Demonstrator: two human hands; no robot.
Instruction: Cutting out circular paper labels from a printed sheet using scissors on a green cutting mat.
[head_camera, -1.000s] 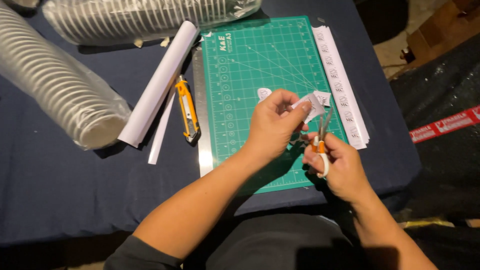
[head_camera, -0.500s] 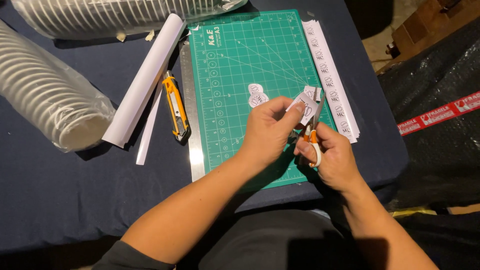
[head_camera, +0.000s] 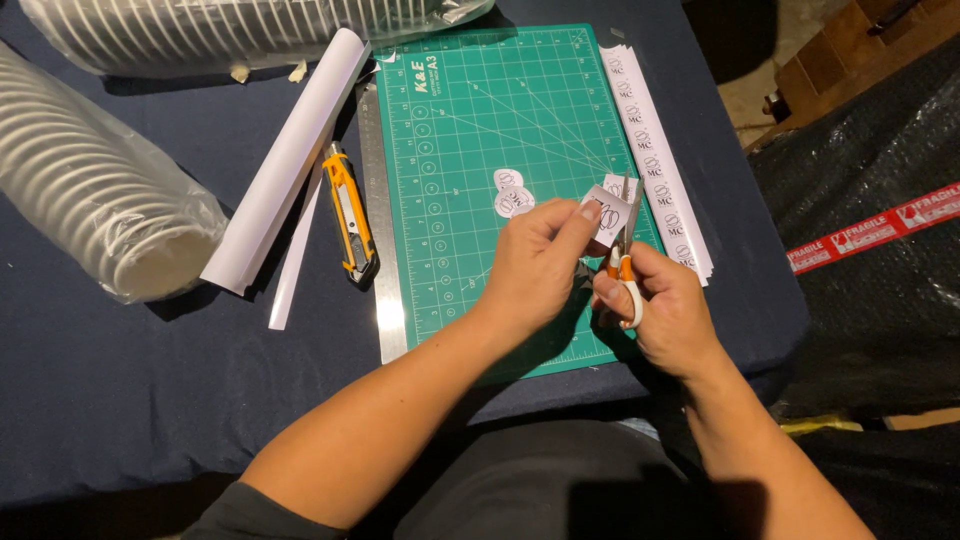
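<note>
Nearest you: your right hand (head_camera: 665, 310), fingers through the orange-and-white loops of the small scissors (head_camera: 625, 255), blades pointing up and away from you into the paper. The blade tips now stand beside the far edge of the piece, where a second ago they were lower against it — the cut has advanced along the printed mark.

Beside it: your left hand (head_camera: 540, 262), thumb and forefinger pinched on the small paper label (head_camera: 607, 215), holding it just above the green cutting mat (head_camera: 500, 120). The pinch has shifted round the piece since the earlier views, so the label is being turned to meet the blades.

On the mat, just beyond your left hand: two cut round labels (head_camera: 511, 194), lying close together — the count has not changed across the views, so a third is in work, by my judgement.

Right edge of the mat: a long white strip of printed labels (head_camera: 655, 150), uncut, lying lengthwise.

Left edge of the mat: a steel ruler (head_camera: 380, 230), touching it; next to that an orange utility knife (head_camera: 350, 215), then a rolled white sheet (head_camera: 290, 160) with a thin paper offcut (head_camera: 292, 262) beside it.

Farthest: two bagged stacks of white cups (head_camera: 90, 190) on the dark blue tablecloth (head_camera: 120, 400).
</note>
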